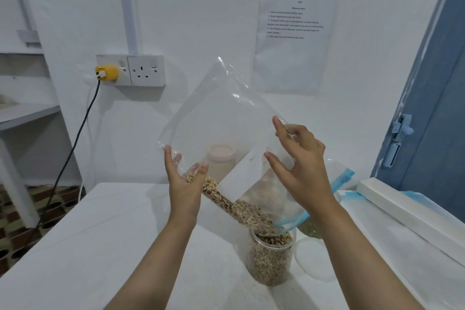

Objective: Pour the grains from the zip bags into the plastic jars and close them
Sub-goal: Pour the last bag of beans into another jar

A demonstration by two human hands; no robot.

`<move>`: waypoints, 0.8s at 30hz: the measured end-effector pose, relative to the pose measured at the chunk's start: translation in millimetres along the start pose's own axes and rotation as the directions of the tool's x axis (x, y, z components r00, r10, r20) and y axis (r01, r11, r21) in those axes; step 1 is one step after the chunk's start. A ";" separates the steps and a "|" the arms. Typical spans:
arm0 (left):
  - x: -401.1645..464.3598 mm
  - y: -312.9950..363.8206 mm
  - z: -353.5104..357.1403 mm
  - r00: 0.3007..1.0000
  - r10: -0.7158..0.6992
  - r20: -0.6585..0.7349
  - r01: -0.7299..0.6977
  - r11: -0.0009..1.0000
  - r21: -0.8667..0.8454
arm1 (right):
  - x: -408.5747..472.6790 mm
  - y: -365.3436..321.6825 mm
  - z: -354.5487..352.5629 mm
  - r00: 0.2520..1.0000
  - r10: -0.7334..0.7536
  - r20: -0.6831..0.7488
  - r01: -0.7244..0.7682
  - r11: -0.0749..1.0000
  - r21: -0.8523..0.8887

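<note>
Head view: you work over the white table [100, 234]. You hold the clear zip bag [221, 118] tilted, blue zip mouth down in the open plastic jar [270, 259]. Your left hand [185, 184] cradles its lower edge, fingers straight; your right hand [299, 171] pinches its side. Jar roughly three-quarters full; beans [241, 209] remain in the bag. Lid unfitted. A pale closed jar [221, 158] stands behind.

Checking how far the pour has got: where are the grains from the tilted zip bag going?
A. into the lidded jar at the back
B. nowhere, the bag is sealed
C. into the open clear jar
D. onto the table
C: the zip bag is tipped with its blue-edged mouth over the open clear jar, and grains run down into it.
</note>
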State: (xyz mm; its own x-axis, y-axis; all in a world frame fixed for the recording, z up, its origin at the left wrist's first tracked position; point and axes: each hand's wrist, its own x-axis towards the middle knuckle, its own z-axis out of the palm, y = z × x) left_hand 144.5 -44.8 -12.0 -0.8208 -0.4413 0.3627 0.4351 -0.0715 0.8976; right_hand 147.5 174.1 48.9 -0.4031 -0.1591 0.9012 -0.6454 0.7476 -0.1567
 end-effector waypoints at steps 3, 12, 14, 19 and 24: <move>0.8 1.3 0.4 1.000 -0.004 0.004 0.004 1.000 0.003 | -0.5 -1.3 -0.9 1.000 0.005 -0.004 -0.005 1.000 0.015; 3.6 7.9 -1.2 0.999 -0.027 0.020 0.027 1.000 0.008 | 0.7 -7.7 -2.5 1.000 0.031 -0.004 -0.030 0.998 0.046; 4.0 6.3 -2.0 0.999 -0.036 0.022 0.036 0.999 0.009 | 0.1 -8.8 -2.7 1.000 0.031 -0.002 -0.031 0.998 0.046; 6.8 6.8 -4.5 0.997 -0.063 0.048 0.063 0.998 0.001 | 0.1 -12.0 -5.1 0.999 0.043 0.008 -0.043 0.999 0.014; 9.5 14.1 -5.4 0.994 -0.066 0.086 0.066 0.998 0.000 | -1.3 -16.0 -8.4 0.995 0.101 0.027 -0.100 0.995 -0.030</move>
State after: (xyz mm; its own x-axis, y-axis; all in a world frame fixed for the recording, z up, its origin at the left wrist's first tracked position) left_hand 144.8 -54.8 2.8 -0.8762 -0.3575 0.3232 0.3802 -0.1004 0.9195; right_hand 163.7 167.8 53.6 -0.4833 -0.1003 0.8697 -0.5819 0.7790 -0.2335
